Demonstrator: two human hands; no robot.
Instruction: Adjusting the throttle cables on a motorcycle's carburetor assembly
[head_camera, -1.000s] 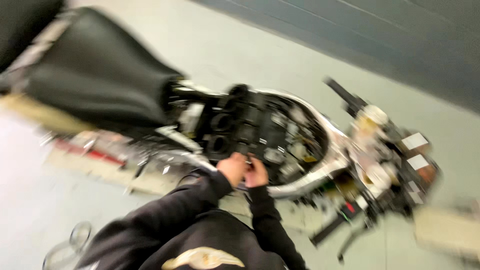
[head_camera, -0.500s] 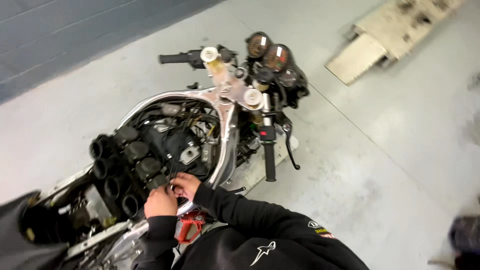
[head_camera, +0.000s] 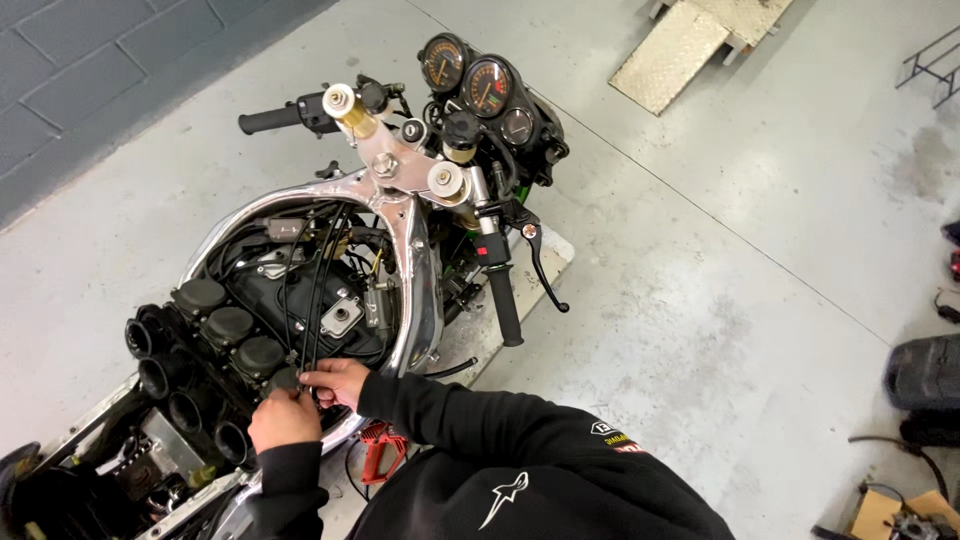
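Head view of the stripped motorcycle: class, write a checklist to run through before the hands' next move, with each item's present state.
1. Both hands at the black cables: left hand and right hand meet there, ok.
2. Grip on thin black cables closed: cannot tell, fingers hide it.
3. Row of black round carburettor caps uncovered: ok.
4. Silver aluminium frame free of loose tools: ok.
5. Red stand part below the sleeve unobstructed: cannot tell.

One stripped motorcycle (head_camera: 400, 250) was seen, with two handlebar grips (head_camera: 505, 305), three round gauges (head_camera: 487, 88), four carburettor caps (head_camera: 228, 325) and four intake openings (head_camera: 155, 378). Two bare hands (head_camera: 285, 420) were counted, and one metal ramp (head_camera: 690, 45).
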